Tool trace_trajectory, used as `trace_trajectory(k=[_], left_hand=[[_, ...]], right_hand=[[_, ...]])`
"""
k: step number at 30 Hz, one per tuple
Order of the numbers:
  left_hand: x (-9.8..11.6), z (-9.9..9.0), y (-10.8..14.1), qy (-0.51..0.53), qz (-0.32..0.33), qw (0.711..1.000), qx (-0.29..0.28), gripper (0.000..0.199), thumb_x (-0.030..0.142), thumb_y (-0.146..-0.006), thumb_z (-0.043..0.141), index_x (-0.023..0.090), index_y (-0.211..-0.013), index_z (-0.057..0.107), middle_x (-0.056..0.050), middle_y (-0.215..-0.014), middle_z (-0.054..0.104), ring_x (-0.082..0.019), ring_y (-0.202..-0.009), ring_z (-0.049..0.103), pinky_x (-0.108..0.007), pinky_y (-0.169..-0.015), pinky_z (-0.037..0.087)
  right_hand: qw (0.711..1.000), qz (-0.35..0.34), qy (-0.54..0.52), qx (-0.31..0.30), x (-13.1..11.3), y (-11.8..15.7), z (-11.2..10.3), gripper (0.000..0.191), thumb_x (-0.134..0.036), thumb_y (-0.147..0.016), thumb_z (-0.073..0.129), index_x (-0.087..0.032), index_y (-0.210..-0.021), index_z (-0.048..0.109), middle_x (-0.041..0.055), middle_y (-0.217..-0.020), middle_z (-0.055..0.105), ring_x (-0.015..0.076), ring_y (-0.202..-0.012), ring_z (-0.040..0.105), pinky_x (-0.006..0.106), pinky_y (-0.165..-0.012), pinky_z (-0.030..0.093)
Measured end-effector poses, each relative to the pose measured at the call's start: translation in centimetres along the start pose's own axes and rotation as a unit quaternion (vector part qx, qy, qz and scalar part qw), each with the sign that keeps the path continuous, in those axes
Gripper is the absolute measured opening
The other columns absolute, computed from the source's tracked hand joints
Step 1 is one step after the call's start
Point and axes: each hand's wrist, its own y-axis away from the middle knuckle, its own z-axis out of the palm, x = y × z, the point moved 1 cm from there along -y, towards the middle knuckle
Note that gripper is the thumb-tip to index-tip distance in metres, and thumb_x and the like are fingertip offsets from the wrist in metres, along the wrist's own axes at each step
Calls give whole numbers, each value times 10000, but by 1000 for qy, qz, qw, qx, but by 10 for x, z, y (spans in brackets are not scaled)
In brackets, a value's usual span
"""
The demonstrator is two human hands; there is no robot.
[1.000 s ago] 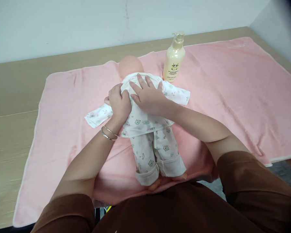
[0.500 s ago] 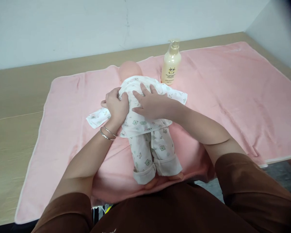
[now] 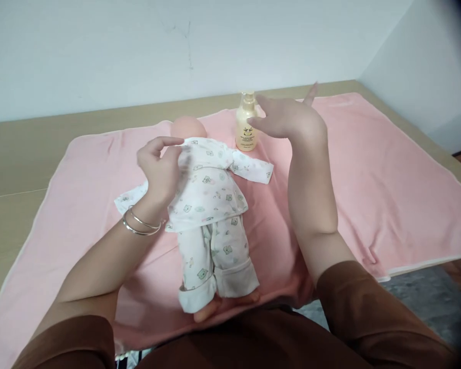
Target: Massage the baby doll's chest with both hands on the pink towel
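a doll (image 3: 209, 205) is lying before you, a bottle (image 3: 246, 136) is standing past its shoulder

the tabletop (image 3: 15, 169) is carrying a pink blanket (image 3: 369, 195), which is probably serving as padding. on it, the doll is lying lengthwise with its feet toward you, seemingly so that both its sides are falling within reach. it is wearing a printed shirt (image 3: 200, 169) and trousers (image 3: 230, 251); the trouser cuffs (image 3: 195, 298) are sitting folded up, perhaps because the legs are running long. your right hand (image 3: 282, 118) is hovering at the bottle, bending at the wrist, its fingers spreading wide and gripping nothing. your left hand (image 3: 159, 166) is hanging by the doll's shoulder, its index finger pointing across and the others curling. the bottle is standing upright near the doll's outstretched sleeve (image 3: 253, 170), maybe parked there for your right hand.

your torso (image 3: 234, 343) is hiding part of the blanket's front edge, and the frame is cutting off its near left corner. the doll's head is showing only a smooth crown, so its face is escaping you. your left hand and wrist are covering part of the doll's other sleeve; blur is softening those fingertips, so you cannot tell whether they are pinching the shirt. your right thumb is overlapping the bottle, and whether it is touching, you cannot tell.
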Motion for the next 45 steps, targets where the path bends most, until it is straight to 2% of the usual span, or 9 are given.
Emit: trace_trajectory(k=[3,7,13,19,23,28,35,42,45], left_hand=[[22,24,-23,186,-120,975,-28,162,165,-778,545,246,-665,629,-55,-891,761,-246,-1034,747,-481,-1103,564],[44,52,-62,269,-278,909,-154,281,332,-974,414,242,-806,621,-83,-1126,786,-254,-1220,719,-477,-1102,558],[56,96,-97,241,-278,902,-225,616,579,-1052,135,236,-1196,626,-136,-1115,765,-250,-1236,695,-487,-1043,553],[25,133,-129,216,-173,949,-154,462,496,-1052,319,251,-981,704,-123,-961,725,-269,-1308,666,-465,-1034,594],[2,146,-145,226,-125,963,-71,346,418,-1013,425,237,-1055,718,-142,-1076,735,-325,-1446,570,-520,-1046,614],[-1,151,-145,266,-149,946,-112,428,407,-1045,356,191,-1005,724,-162,-1089,728,-353,-1459,567,-551,-1010,642],[-4,123,-136,263,-91,942,-190,333,429,-1024,478,191,-1089,702,-143,-1168,705,-375,-1462,569,-542,-1054,626],[34,22,-69,218,-104,966,-94,496,291,-1059,282,157,-1054,759,-88,-1040,736,-365,-1359,667,-503,-901,654],[65,-22,-37,378,-232,885,-143,639,253,-1086,139,127,-998,760,-47,-1094,762,-287,-1368,659,-412,-927,633]], right_hand=[[985,57,-29,157,3,-10,-4,339,-338,-1017,476,-166,-1145,738,97,-900,780,342,-1047,745,868,-1223,-12],[947,83,-82,298,-14,-19,4,344,-293,-955,497,-168,-1188,716,105,-950,790,312,-1046,727,854,-1215,-53],[964,-5,-22,264,-30,-31,37,553,-340,-974,543,-123,-1482,586,227,-1569,564,518,-1456,476,929,-1145,1],[978,-46,-6,206,-24,-39,48,401,-338,-1070,397,-133,-1175,725,173,-1336,732,421,-1498,440,860,-1209,-70],[976,-33,-9,216,-22,-38,46,389,-219,-1056,346,-165,-1090,729,131,-1217,769,397,-1396,534,899,-1171,-70],[981,-7,4,191,-27,-37,53,412,-205,-1084,274,-174,-1170,675,151,-1255,745,331,-1260,632,863,-1201,-74],[957,49,54,282,-42,-44,69,498,-62,-999,233,-113,-1259,655,187,-1189,747,272,-1033,755,692,-1246,195],[967,106,49,225,-46,-55,59,418,-206,-1041,328,-106,-1344,599,240,-1212,736,334,-1106,752,612,-1109,394],[968,152,73,189,-45,-58,53,444,-197,-1025,354,-116,-1418,543,214,-1179,738,331,-1124,739,532,-1045,430]])
